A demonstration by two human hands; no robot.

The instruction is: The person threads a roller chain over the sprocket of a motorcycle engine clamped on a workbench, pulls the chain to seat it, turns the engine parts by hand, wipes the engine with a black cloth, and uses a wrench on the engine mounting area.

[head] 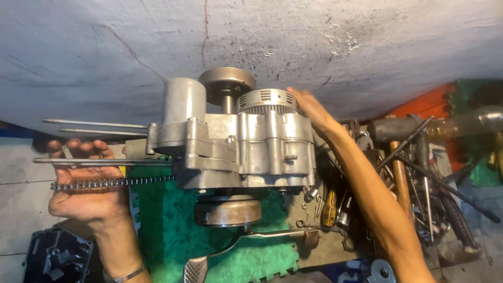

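The right hand (313, 109) is reaching behind the engine case (246, 149), hiding its fingertips. The left hand (86, 181) is lying under studs (102, 161) and chain (112, 183). The bottom edge is cutting off the kick lever (195, 270), black cover (55, 257) and both forearms.

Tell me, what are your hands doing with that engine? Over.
Left hand open under the studs and chain. Right hand flat on the engine case. Hammer and loose tools crowd the right.
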